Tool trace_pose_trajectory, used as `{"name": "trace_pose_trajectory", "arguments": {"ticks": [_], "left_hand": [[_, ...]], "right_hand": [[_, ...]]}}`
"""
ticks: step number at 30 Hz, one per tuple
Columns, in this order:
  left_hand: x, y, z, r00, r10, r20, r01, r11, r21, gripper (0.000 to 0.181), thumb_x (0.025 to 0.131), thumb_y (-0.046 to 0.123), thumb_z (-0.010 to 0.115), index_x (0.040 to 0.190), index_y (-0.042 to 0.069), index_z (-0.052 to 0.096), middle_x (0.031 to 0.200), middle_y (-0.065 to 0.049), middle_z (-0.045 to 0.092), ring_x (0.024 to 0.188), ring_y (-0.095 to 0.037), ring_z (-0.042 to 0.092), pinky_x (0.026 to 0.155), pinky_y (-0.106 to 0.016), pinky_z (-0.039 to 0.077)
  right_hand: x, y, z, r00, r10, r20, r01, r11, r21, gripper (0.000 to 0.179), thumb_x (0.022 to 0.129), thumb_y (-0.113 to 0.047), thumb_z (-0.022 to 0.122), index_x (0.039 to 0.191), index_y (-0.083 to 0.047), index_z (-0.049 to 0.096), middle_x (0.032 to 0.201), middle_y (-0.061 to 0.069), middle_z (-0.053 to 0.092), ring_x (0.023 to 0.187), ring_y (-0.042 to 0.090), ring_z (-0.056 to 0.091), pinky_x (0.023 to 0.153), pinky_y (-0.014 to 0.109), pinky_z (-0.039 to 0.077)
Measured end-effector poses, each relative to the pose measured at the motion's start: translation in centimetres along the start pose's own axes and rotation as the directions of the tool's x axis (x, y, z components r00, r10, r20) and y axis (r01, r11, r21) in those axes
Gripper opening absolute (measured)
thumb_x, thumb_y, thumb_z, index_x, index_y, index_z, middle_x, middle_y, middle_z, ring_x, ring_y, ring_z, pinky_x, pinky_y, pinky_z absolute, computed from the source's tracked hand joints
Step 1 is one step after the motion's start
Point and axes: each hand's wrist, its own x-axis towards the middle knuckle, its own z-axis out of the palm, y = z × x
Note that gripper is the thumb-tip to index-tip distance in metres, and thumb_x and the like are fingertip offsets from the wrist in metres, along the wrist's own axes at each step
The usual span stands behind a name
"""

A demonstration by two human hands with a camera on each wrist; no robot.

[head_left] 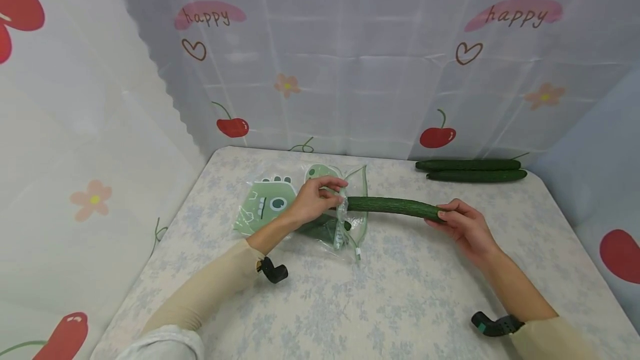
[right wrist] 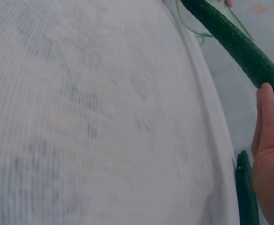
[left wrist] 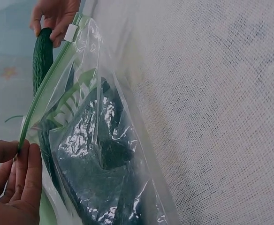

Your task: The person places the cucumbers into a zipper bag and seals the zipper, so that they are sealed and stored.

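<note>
A clear slider zip bag (head_left: 265, 204) with a green cartoon print lies left of the table's middle, dark green contents (left wrist: 97, 154) showing through its plastic. My left hand (head_left: 316, 200) pinches the edge of the bag's mouth between thumb and fingers; the white slider (left wrist: 71, 33) sits toward the other end of the green zip strip. With my right hand (head_left: 465, 229) I grip the right end of a long cucumber (head_left: 395, 205). Its left end reaches into the bag's mouth, partly hidden behind the plastic and my left hand.
Two more cucumbers (head_left: 472, 175) lie side by side at the back right of the table (head_left: 400, 293). A printed curtain (head_left: 350, 71) hangs behind the table, and similar sheets stand at the left and right sides.
</note>
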Motion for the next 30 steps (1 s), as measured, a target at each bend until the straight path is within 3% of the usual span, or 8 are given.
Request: {"name": "trace_pose_trajectory", "arguments": {"ticks": [6, 13, 20, 27, 30], "left_hand": [[0.1, 0.1, 0.0, 1.000, 0.003, -0.007, -0.003, 1.000, 0.001, 0.034, 0.100, 0.010, 0.076, 0.133, 0.015, 0.074, 0.128, -0.013, 0.071, 0.100, -0.018, 0.076, 0.082, -0.028, 0.061], [0.0, -0.1, 0.2, 1.000, -0.014, 0.000, 0.014, 1.000, -0.010, 0.034, 0.100, 0.010, 0.076, 0.134, 0.015, 0.074, 0.128, -0.015, 0.071, 0.098, -0.015, 0.076, 0.081, -0.029, 0.061], [0.1, 0.2, 0.0, 1.000, 0.002, -0.010, -0.002, 1.000, -0.014, 0.035, 0.100, 0.010, 0.075, 0.135, 0.014, 0.073, 0.126, -0.013, 0.071, 0.098, -0.016, 0.076, 0.082, -0.034, 0.062], [0.5, 0.5, -0.2, 1.000, -0.001, -0.021, 0.001, 1.000, -0.029, 0.039, 0.100, 0.011, 0.075, 0.138, 0.007, 0.070, 0.128, -0.012, 0.071, 0.099, -0.014, 0.074, 0.081, -0.029, 0.061], [0.4, 0.6, -0.3, 1.000, 0.001, -0.018, -0.002, 0.999, -0.032, 0.038, 0.101, 0.010, 0.074, 0.138, 0.008, 0.070, 0.129, -0.013, 0.070, 0.100, -0.015, 0.074, 0.083, -0.034, 0.062]], "right_hand": [[1.3, 1.1, 2.0, 0.995, 0.095, -0.042, -0.096, 0.995, -0.023, 0.020, 0.106, 0.004, 0.058, 0.097, -0.011, 0.070, 0.100, 0.002, 0.061, 0.110, 0.013, 0.075, 0.097, 0.036, 0.064], [2.3, 2.3, 3.9, 0.982, 0.180, -0.063, -0.181, 0.983, -0.007, 0.020, 0.105, 0.002, 0.061, 0.095, -0.012, 0.071, 0.118, 0.004, 0.066, 0.116, 0.014, 0.074, 0.100, 0.037, 0.063], [3.5, 2.8, 5.7, 0.979, 0.178, -0.095, -0.182, 0.983, -0.035, 0.019, 0.103, 0.002, 0.063, 0.094, -0.013, 0.070, 0.119, 0.005, 0.067, 0.115, 0.013, 0.075, 0.099, 0.034, 0.063], [4.8, 4.0, 8.0, 0.976, 0.183, -0.116, -0.184, 0.983, -0.002, 0.024, 0.101, 0.006, 0.063, 0.088, -0.014, 0.069, 0.114, 0.005, 0.068, 0.110, 0.015, 0.077, 0.096, 0.033, 0.064], [5.4, 4.7, 8.9, 0.978, 0.174, -0.117, -0.175, 0.985, -0.001, 0.025, 0.100, 0.006, 0.063, 0.086, -0.014, 0.067, 0.115, 0.005, 0.067, 0.110, 0.015, 0.077, 0.096, 0.033, 0.064]]}}
